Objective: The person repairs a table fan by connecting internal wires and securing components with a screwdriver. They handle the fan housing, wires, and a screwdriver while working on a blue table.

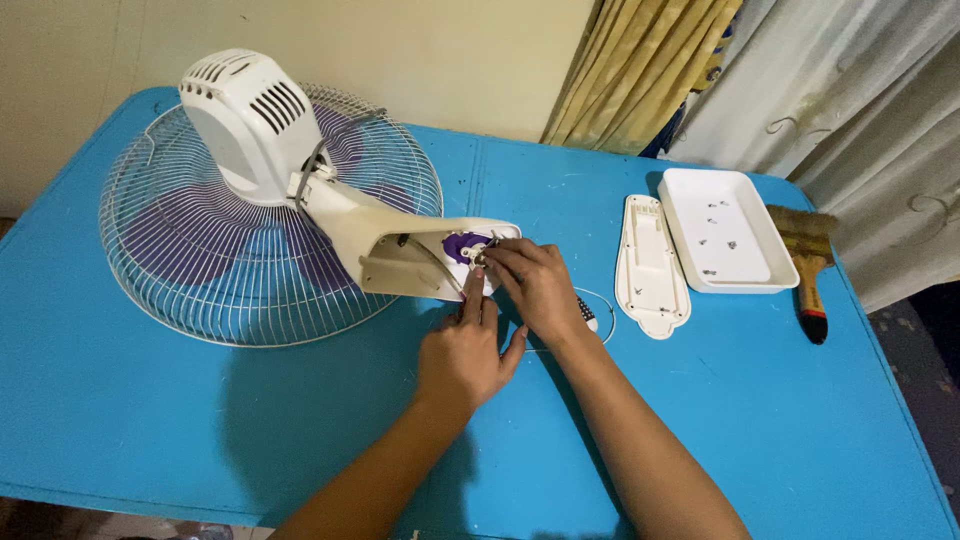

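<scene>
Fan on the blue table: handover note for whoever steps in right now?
Left hand: index finger pressed on the open fan neck housing.
Right hand: fingertips at the purple part inside the housing.
Fan lies face down on the table.
Done: back cover is off, screws sit in the white tray.
Left: housing open, cover not refitted. Brush lies untouched.

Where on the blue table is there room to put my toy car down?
The blue table is bare along the near edge, left of the left hand, and right of the right hand, below the flat white cover panel. It is crowded around the white wire-caged fan, white tray and wooden brush.
</scene>
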